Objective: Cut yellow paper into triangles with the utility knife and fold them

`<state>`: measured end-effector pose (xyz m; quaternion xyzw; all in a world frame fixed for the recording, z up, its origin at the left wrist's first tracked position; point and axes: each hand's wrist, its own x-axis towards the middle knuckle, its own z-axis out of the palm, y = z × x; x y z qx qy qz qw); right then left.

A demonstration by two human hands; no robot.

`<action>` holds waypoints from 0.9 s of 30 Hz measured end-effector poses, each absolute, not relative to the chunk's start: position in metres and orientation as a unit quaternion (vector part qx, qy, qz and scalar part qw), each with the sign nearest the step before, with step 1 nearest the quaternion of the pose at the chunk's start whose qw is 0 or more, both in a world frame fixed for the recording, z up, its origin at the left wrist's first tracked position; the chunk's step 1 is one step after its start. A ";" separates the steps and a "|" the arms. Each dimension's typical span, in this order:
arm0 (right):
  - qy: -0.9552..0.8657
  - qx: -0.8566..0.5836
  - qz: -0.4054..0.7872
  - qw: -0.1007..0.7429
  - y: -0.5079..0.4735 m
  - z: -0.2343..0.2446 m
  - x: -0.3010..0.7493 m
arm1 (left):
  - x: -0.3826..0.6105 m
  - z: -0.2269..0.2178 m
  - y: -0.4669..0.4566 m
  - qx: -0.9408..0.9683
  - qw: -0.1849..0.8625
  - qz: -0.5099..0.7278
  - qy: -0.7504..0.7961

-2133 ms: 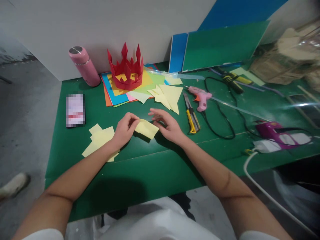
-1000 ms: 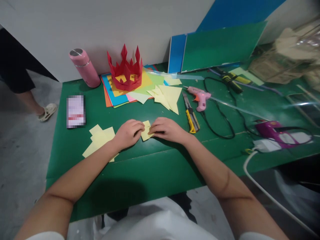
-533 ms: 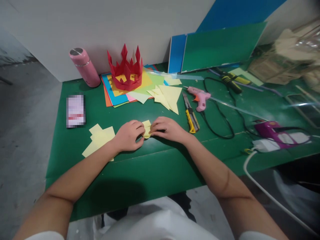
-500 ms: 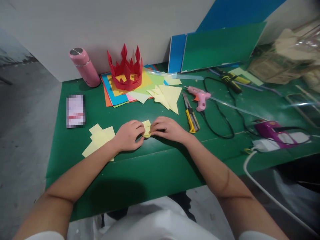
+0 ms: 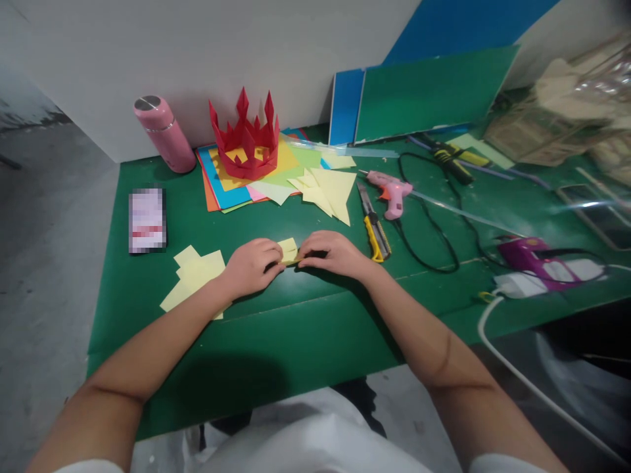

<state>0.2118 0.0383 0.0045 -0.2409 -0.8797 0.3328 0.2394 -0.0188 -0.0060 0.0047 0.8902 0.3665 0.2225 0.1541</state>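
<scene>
A small folded piece of pale yellow paper (image 5: 288, 249) lies between my hands above the green table. My left hand (image 5: 254, 264) pinches its left side, thumb and fingers curled together. Its right side is pinched by my right hand (image 5: 329, 255). The fingertips partly hide the folds. More yellow paper pieces (image 5: 197, 279) lie beside and partly under my left forearm. Beyond my right hand are several yellow paper triangles (image 5: 332, 187). A red paper crown (image 5: 250, 154) stands on a stack of coloured sheets (image 5: 231, 194) at the back.
Right of my right hand lie a yellow utility knife (image 5: 374, 226) and a pink glue gun (image 5: 392, 190) with its cord. A purple-and-white power strip (image 5: 547, 269) is farther right. A pink bottle (image 5: 170, 141) and a blurred-out box-shaped item (image 5: 147, 220) stand left.
My fingers have pressed along the near edge of the yellow paper, which now looks folded up there. Both hands stay in nearly the same place; the view has shifted slightly.
</scene>
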 end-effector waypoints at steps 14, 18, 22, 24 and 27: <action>-0.859 -0.366 0.268 0.239 0.036 -0.002 0.203 | -0.016 0.002 -0.007 0.842 0.183 0.245 0.444; -0.860 -0.381 0.251 0.230 0.035 -0.005 0.201 | -0.017 0.001 -0.006 0.832 0.195 0.250 0.455; -0.856 -0.390 0.253 0.228 0.034 -0.005 0.200 | -0.018 -0.002 -0.005 0.839 0.193 0.252 0.441; -0.854 -0.393 0.256 0.224 0.033 -0.005 0.199 | -0.018 -0.002 -0.005 0.843 0.190 0.257 0.432; -0.852 -0.397 0.261 0.220 0.033 -0.004 0.198 | -0.018 -0.001 -0.004 0.846 0.189 0.264 0.423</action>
